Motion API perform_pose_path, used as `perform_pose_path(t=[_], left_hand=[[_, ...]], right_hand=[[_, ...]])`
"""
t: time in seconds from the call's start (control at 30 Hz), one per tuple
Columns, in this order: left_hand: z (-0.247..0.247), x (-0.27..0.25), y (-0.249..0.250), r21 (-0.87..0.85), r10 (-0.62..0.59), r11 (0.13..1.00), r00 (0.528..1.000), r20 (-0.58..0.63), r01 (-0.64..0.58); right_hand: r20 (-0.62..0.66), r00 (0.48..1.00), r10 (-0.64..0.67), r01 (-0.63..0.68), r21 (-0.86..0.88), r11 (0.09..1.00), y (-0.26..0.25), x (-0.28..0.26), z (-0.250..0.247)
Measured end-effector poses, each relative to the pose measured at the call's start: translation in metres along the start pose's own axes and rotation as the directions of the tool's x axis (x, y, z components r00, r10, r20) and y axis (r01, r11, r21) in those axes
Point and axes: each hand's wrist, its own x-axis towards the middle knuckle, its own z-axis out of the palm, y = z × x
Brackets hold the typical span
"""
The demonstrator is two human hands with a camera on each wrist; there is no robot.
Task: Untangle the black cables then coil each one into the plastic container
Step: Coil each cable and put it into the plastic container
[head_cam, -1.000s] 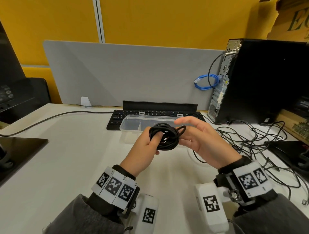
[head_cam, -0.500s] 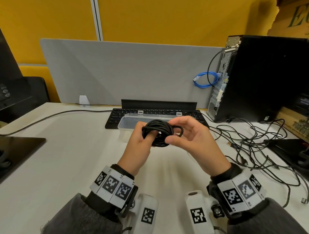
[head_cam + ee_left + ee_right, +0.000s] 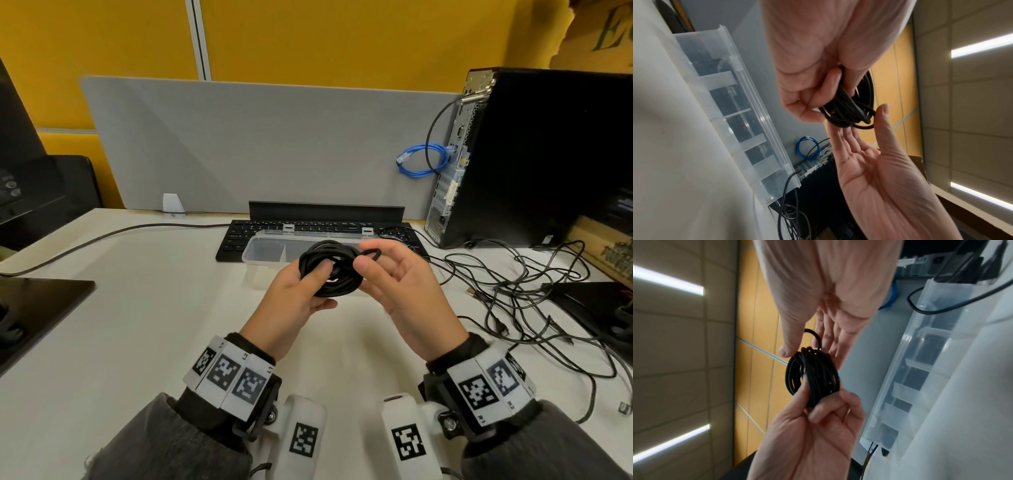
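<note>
Coiled cable (image 3: 330, 270) hides left hand (image 3: 298, 294) fingers from the head view.

Yellow wall (image 3: 325, 37), grey desk divider (image 3: 260, 144), white desk (image 3: 120, 325).

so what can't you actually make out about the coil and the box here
- Coiled black cable: its plugs, hidden inside the loops and under the left hand in every view.
- Plastic container: its right half, hidden behind both hands in the head view.
- Right hand: its fingertips' contact, hidden behind the coil.
</note>
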Motion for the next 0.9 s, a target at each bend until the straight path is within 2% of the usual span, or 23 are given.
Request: perform_pose_path(t=[0.07,0.13,0.37,0.6,0.7,0.8,0.9], left_hand=[[0.000,-0.001,0.000,-0.032,0.001,1.000,1.000,0.028,0.000],[0.000,-0.001,0.000,-0.063,-0.001,0.998,0.999,0.049,0.005],[-0.003,-0.002,0.002,-0.093,0.017,0.996,0.998,0.069,-0.010],[-0.003,-0.001,0.000,-0.100,-0.026,0.994,0.993,0.115,0.038],[-0.004,-0.001,-0.003,-0.120,-0.082,0.988,0.983,0.163,0.102],[-0.005,-0.001,-0.002,-0.044,-0.075,0.995,0.982,0.176,0.084],[-0.009,-0.001,-0.001,0.095,0.021,0.995,0.990,0.137,-0.034]], right_hand=[[0.017,1.000,0.016,-0.017,0.081,0.997,-0.001,0.000,0.000],[0.030,0.999,0.014,-0.017,0.091,0.996,-0.002,-0.001,0.000],[0.046,0.998,-0.034,0.039,-0.124,0.991,0.002,-0.002,0.000],[0.158,0.983,0.093,-0.050,-0.254,0.966,0.004,-0.001,-0.005],[0.224,0.961,0.163,-0.121,-0.189,0.974,0.001,-0.004,-0.005],[0.239,0.949,0.206,-0.169,-0.166,0.972,-0.001,-0.004,-0.006],[0.258,0.944,0.207,-0.159,-0.195,0.968,-0.003,-0.004,-0.010]])
